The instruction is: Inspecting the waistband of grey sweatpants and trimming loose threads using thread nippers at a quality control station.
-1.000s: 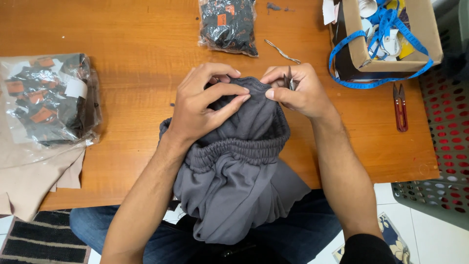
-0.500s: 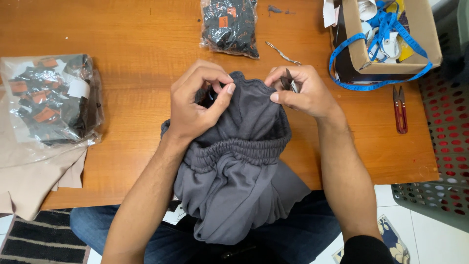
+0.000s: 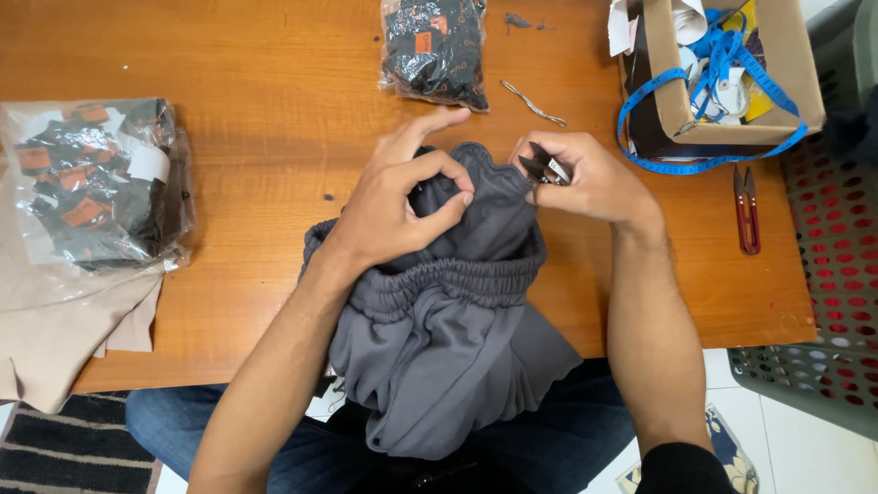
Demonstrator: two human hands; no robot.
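Wooden desk (image 3: 274, 137) carries soft grey shorts (image 3: 448, 348), limp and light, draped off its near edge. Left hand (image 3: 402, 206) pinches their bunched fabric; right hand (image 3: 585, 178) closes round small thread snips (image 3: 546, 167) just beside it. Beyond lie a bagged bundle (image 3: 437, 50) and, rightward, red snips (image 3: 746, 209); the elastic waistband looks the firmest hold.

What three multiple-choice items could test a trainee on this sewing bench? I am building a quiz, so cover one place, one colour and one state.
1. Where do the red snips lie?
A. On the wooden table, right of the right hand
B. Inside the cardboard box
C. On the floor

2. What colour is the garment?
A. Beige
B. Grey
C. Blue

3. What is the left hand doing?
A. Lying flat on the table
B. Holding a bag
C. Pinching the garment's fabric

Answers:
1 A, they lie on bare wood below the box.
2 B, grey all over.
3 C, thumb and finger close on a fold.
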